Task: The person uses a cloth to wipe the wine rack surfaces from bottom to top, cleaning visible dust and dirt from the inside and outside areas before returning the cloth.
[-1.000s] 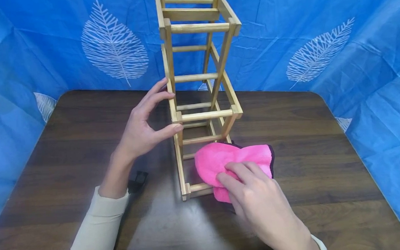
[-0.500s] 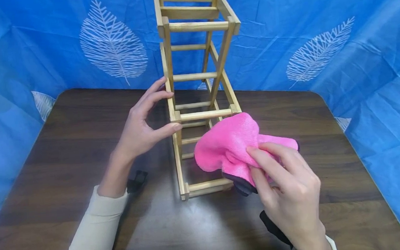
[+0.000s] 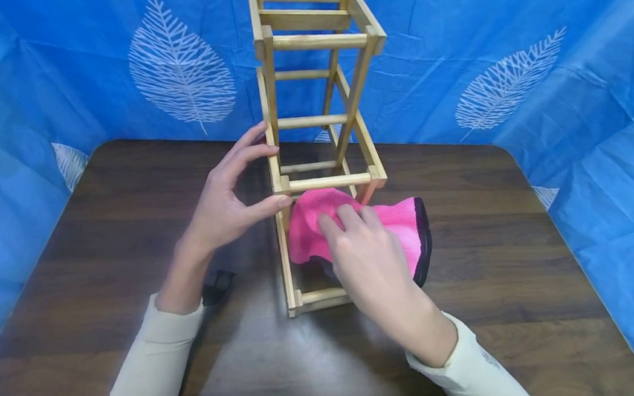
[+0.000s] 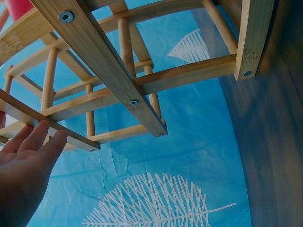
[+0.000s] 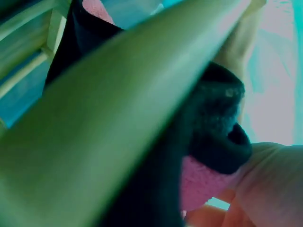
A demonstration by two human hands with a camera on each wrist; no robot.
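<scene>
A tall wooden rack (image 3: 324, 182) of slats and round rungs stands on the table, with steps at several heights. My left hand (image 3: 221, 195) holds its left side, the thumb at the front corner and the fingertips farther back along the side slat. In the left wrist view those fingers (image 4: 40, 137) touch a slat edge. My right hand (image 3: 372, 261) grips a pink cloth (image 3: 400, 223) with a black border, against the rungs in the rack's lower front part. The cloth covers part of the rungs there. In the right wrist view a blurred wooden bar (image 5: 104, 104) hides much of the cloth (image 5: 203, 184).
The dark wooden table (image 3: 494, 235) extends to both sides of the rack. A blue curtain (image 3: 419, 83) with white leaf prints hangs behind and beside it. A black strap piece (image 3: 219, 287) shows at my left wrist.
My right hand lifted the cloth off to the right, then brought it back left and farther up onto the lower front rungs. My left hand has stayed on the rack's side.
</scene>
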